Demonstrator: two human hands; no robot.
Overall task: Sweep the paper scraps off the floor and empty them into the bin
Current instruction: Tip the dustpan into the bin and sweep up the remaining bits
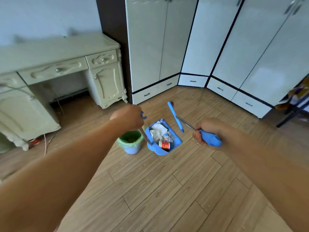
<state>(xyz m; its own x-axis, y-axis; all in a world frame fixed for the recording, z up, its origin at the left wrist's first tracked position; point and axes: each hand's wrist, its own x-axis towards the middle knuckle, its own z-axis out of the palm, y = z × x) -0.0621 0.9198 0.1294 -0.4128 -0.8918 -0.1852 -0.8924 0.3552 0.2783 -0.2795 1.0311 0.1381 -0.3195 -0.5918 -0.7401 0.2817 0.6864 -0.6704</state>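
Observation:
My left hand [129,118] grips the top of the metal dustpan handle [145,136]. Below it the blue dustpan [175,139] holds white paper scraps [158,130] and a red-and-white cup [164,145]. It sits just right of the small blue bin [132,149], which has a green liner and is upright on the floor. My right hand [203,133] grips the blue end of the broom handle [211,139]. The metal rod runs up-left to the blue broom head [175,117], which is off the floor beside the dustpan.
A pale green desk [66,67] with drawers stands at the left, with cables beneath it. White wardrobes [217,47] line the back and right. A dark metal rack [294,108] is at the far right. Wooden floor [167,190] stretches in front of me.

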